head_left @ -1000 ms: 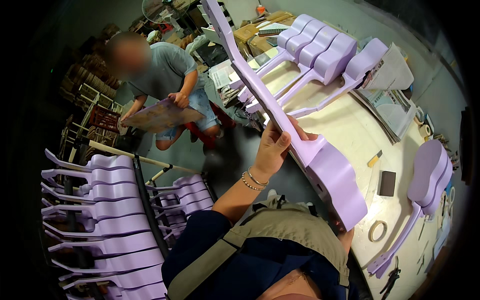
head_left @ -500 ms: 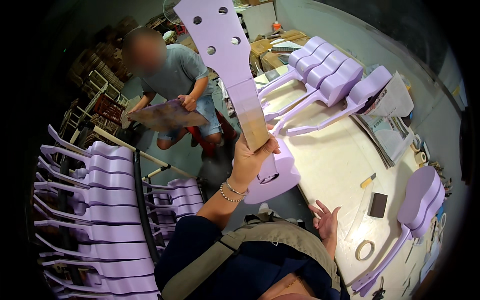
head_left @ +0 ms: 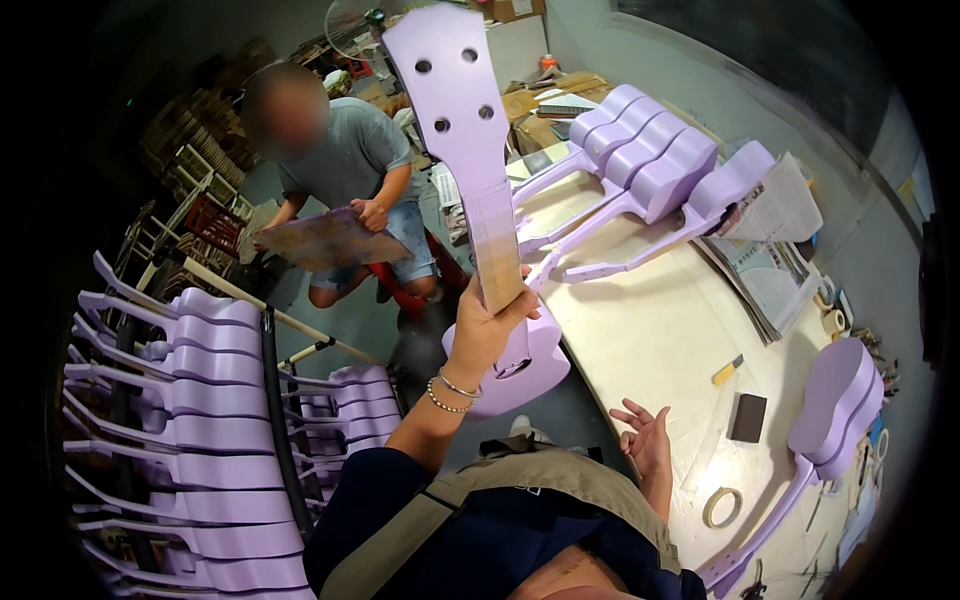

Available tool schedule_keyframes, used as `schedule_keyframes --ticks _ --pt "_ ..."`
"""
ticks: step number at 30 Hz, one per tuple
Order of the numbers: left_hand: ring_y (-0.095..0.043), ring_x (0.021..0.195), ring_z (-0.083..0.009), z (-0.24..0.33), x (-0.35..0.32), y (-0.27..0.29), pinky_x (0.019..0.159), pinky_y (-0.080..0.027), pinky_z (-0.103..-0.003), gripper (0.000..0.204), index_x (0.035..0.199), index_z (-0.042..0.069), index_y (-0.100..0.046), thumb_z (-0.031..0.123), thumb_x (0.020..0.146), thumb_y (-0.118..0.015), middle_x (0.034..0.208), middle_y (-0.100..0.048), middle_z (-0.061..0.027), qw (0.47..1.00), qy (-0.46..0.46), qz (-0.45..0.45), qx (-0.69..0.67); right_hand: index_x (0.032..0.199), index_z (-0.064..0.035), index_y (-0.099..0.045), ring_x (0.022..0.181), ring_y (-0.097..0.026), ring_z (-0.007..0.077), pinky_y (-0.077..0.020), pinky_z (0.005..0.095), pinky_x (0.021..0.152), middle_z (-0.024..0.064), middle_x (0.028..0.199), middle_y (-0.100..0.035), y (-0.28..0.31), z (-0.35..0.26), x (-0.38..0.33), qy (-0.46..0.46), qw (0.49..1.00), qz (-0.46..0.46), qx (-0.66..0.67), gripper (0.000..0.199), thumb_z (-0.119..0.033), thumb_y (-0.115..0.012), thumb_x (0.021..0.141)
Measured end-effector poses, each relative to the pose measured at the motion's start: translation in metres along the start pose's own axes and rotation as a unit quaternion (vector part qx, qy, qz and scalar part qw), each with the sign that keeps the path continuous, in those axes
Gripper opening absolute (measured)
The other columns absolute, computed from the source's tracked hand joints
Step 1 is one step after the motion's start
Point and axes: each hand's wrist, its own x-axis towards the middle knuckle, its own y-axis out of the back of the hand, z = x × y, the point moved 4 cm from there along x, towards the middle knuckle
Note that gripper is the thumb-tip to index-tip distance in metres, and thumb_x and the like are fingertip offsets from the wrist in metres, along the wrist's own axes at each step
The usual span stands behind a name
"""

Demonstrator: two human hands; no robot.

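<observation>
At the centre of the frame, left hand [head_left: 490,318], bracelets at the wrist: fingers and thumb closed around the neck of one lilac ukulele [head_left: 489,205], headstock up, four peg holes showing, body and soundhole lower, beyond the wrist; tan stretch along the neck, tape or bare wood, cannot tell which. Right hand [head_left: 650,442], lower right of centre: fingers spread and slightly curled, nothing held, at the near edge of the workbench [head_left: 600,335]. Step in hand, as judged: one instrument held up by the neck, front toward the wearer, seemingly for viewing or handling. Next move, as judged: any turning or setting down calls for a firm neck grip, the free palm under the body, and clearance from neighbouring finishes. Bench, right of frame: yellow-handled utility knife [head_left: 727,372], dark brown block [head_left: 748,418], roll of tape [head_left: 707,510], second ukulele [head_left: 835,395] lying. Upper right: row of lilac ukuleles [head_left: 650,150], newspapers [head_left: 757,300] just beside. Lower left: racked ukuleles [head_left: 215,430]. Upper left: co-worker [head_left: 345,150], seated, holding a stained board [head_left: 335,238].
</observation>
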Motion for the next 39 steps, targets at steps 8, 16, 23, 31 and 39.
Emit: schedule_keyframes --ticks 8,16,23,31,39 --pt "-0.065 0.068 -0.0235 0.034 0.041 -0.111 0.074 -0.052 -0.039 0.038 0.116 0.002 -0.034 0.011 0.086 -0.054 0.078 -0.054 -0.0078 0.974 -0.099 -0.179 -0.095 0.134 -0.0014 -0.042 0.123 -0.043 0.0326 -0.0258 0.048 0.107 0.021 0.134 -0.045 -0.143 -0.185 -0.087 0.478 0.641 0.093 -0.594 0.077 -0.043 -0.07 0.075" --pt "-0.033 0.132 -0.0328 0.0 0.041 -0.199 0.109 -0.021 -0.045 0.041 0.114 0.004 -0.04 0.032 0.086 -0.052 0.127 -0.044 -0.0171 0.905 -0.144 -0.397 -0.054 0.126 -0.002 -0.037 0.086 -0.06 0.0372 -0.048 0.0409 0.082 0.0186 0.092 -0.059 -0.132 -0.21 -0.039 0.37 0.768 0.152 -0.5 0.057 -0.006 -0.064 0.076" --pt "-0.054 0.108 -0.0234 0.06 0.068 -0.176 0.093 -0.044 -0.034 0.055 0.124 0.002 -0.053 0.029 0.081 -0.071 0.115 -0.054 -0.012 0.915 -0.337 -0.22 -0.007 0.127 -0.0028 -0.03 0.081 -0.06 0.0357 -0.0471 0.0391 0.073 0.0199 0.091 -0.055 -0.128 -0.206 -0.035 0.442 0.739 0.219 -0.459 0.055 -0.003 -0.059 0.08" --pt "-0.065 0.082 -0.0159 0.085 0.084 -0.177 0.073 -0.053 -0.026 0.02 0.093 -0.001 -0.068 0.011 0.078 -0.073 0.089 -0.063 -0.0073 0.897 -0.365 -0.245 0.036 0.126 -0.0033 -0.034 0.069 -0.056 0.0221 -0.0461 0.033 0.068 0.0086 0.079 -0.052 -0.134 -0.202 -0.028 0.48 0.719 0.227 -0.449 0.055 0.0 -0.062 0.078" --pt "-0.061 0.085 -0.0095 0.1 0.115 -0.171 0.08 -0.048 -0.023 0.019 0.095 -0.002 -0.057 0.009 0.085 -0.067 0.09 -0.062 -0.0037 0.867 -0.215 -0.427 0.14 0.125 -0.0051 -0.034 0.079 -0.06 0.0395 -0.0472 0.0419 0.07 0.0214 0.091 -0.058 -0.139 -0.203 -0.021 0.446 0.718 0.256 -0.47 0.053 -0.007 -0.062 0.08"
